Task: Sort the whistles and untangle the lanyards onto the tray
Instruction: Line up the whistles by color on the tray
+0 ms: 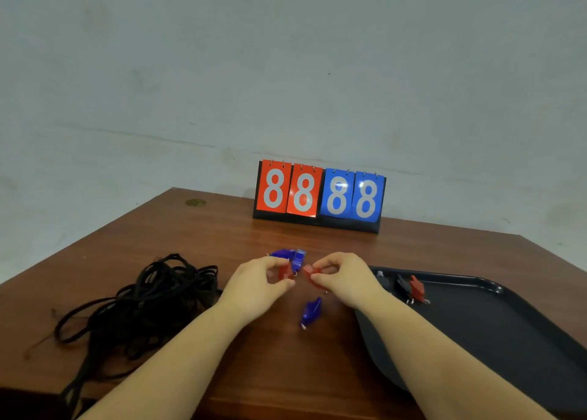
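Note:
My left hand (260, 279) pinches a red whistle (283, 273) in the middle of the brown table. My right hand (344, 275) pinches another red whistle (313, 276) right beside it. Two blue whistles (290, 257) lie just beyond my fingers. A third blue whistle (311, 311) lies nearer me, between my wrists. A tangled heap of black lanyards (143, 305) sits at the left. The black tray (495, 330) is at the right, under my right forearm; a red whistle (416, 287) and dark whistles (394, 284) rest at its far left corner.
A flip scoreboard (319, 195) showing 88 in red and 88 in blue stands at the table's back edge against the pale wall. A lanyard strand hangs over the table's front left edge (71, 394).

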`<state>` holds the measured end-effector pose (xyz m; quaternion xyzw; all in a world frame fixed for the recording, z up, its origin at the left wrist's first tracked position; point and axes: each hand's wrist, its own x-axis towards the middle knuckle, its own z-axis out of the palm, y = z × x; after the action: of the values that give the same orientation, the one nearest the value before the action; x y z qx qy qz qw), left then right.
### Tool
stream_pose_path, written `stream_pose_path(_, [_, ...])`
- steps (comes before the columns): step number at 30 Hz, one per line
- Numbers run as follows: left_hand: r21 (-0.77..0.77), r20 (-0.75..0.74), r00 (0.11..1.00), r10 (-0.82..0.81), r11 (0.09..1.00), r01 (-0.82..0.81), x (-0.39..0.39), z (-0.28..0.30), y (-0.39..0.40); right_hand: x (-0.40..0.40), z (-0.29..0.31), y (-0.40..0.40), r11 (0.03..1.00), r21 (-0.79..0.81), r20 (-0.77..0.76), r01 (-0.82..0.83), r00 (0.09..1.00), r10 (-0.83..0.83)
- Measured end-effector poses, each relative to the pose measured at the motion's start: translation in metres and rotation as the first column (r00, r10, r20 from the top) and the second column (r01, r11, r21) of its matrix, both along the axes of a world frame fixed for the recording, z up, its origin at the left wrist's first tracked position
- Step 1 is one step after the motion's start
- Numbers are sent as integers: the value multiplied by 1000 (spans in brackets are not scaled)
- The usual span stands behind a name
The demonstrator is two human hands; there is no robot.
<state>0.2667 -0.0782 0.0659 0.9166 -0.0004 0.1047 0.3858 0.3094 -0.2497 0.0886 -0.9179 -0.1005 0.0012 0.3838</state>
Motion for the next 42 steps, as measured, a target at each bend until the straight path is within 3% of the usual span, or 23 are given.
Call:
stream_pose_path(7, [20, 23, 983, -180, 984, 179, -14, 29, -53, -30, 25, -65, 996, 10, 34, 84, 996, -84])
stream_pose_path(17, [242, -125, 891, -437, 857, 454, -24, 17, -152, -74, -6, -169, 953, -153, 37, 263, 965, -260])
stream_pose_path(27, [377, -172, 880, -443, 796, 474, -19, 9, -169, -73, -20, -189, 952, -160, 43, 259, 966, -256])
stream_pose_path(31, [422, -116, 862, -493, 761, 492, -14, 20, -162, -74, -18, -191, 966, -126, 53, 227, 974, -222])
stream_pose_path(37, [537, -226, 778, -586, 592, 601, -10, 25, -169, -76, -19, -197, 966, -113, 57, 234, 972, -229])
stream_pose_path(42, [665, -167, 836, -522, 566, 487, -11, 28, -170, -77, -18, -202, 959, -143, 54, 245, 969, -240])
